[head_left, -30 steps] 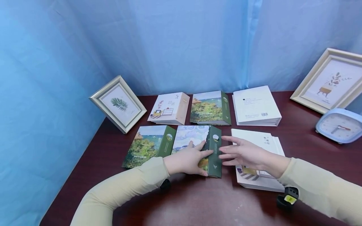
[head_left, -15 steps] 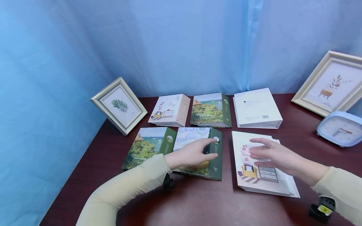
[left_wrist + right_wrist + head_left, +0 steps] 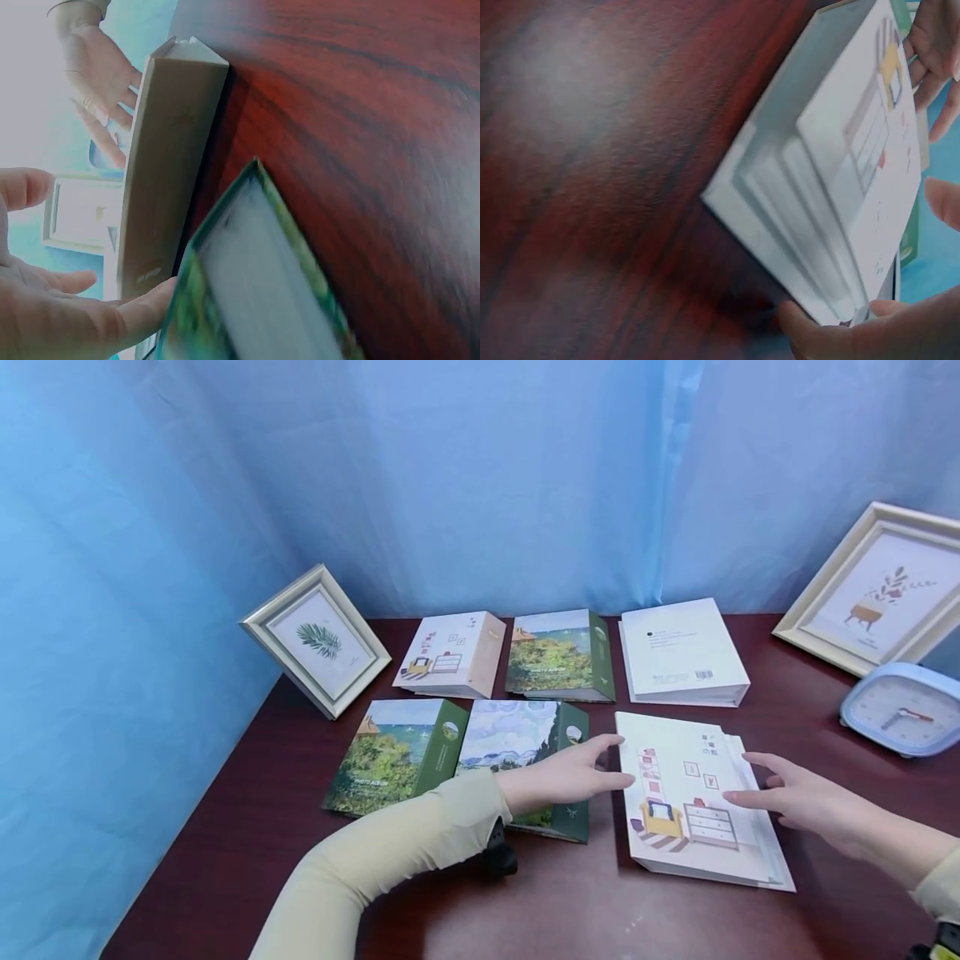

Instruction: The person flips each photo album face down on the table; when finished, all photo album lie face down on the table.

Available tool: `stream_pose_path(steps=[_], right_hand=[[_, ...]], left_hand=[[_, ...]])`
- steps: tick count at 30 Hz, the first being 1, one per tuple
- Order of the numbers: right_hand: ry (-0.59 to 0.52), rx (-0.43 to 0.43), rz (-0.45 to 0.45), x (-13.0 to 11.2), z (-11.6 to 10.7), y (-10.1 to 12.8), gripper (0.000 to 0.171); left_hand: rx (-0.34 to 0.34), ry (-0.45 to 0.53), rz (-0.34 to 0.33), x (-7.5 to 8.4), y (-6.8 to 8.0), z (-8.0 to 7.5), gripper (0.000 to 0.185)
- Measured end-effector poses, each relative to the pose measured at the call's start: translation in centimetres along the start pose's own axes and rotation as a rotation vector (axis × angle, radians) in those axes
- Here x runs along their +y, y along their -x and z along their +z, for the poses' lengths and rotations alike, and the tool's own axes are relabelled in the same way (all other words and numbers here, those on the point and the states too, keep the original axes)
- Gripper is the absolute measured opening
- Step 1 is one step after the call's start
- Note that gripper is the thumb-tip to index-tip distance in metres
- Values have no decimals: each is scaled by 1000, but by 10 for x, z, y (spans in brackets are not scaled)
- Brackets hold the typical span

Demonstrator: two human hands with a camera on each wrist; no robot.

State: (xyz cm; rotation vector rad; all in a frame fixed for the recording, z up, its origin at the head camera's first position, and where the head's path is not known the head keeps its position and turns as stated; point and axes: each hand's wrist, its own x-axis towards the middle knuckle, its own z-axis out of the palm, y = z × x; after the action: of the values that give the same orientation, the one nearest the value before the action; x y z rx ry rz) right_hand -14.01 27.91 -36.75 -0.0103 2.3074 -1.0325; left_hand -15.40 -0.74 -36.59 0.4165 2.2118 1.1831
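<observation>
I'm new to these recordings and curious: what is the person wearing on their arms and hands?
Both arms wear long, snug, pale beige sleeves reaching the wrists. The left hand and right hand are bare, with no gloves. A small black device sits under the left wrist; another black one with a yellow mark sits by the right wrist.

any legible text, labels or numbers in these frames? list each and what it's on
"PHOTO ALBUM": cover of the front-left green landscape album, only just legible.
Back-row green album: a line of cover text, too small to read.
White album, back right: barcode and small print, too small to read.
Green spines: small lettering and round logos, unreadable.
Blue clock: no readable numerals.
Wrist views: blurred, no text.
</observation>
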Motion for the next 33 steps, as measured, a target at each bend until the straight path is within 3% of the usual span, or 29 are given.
stream_pose_path(steps=[9,13,23,25,31,33], right_hand=[[33,17,-36,8,8,3,92],[85,44,-61,8,12,3,93],[230,117,-53,1,17,-5,99],[226,121,-67,-1,20,-6,98],[214,135,-105,-10,26,-8,96],[219,136,-105,-13,28,-9,96]], left_hand=[[7,-53,-12,-1,-7,12,65],[16,-59,16,-1,-10,16,65],[13,41,67,-1,-8,24,64],[13,91,69,-2,-8,25,64],[-13,424,102,-5,-9,27,65],[-11,481,111,-7,-8,27,65]])
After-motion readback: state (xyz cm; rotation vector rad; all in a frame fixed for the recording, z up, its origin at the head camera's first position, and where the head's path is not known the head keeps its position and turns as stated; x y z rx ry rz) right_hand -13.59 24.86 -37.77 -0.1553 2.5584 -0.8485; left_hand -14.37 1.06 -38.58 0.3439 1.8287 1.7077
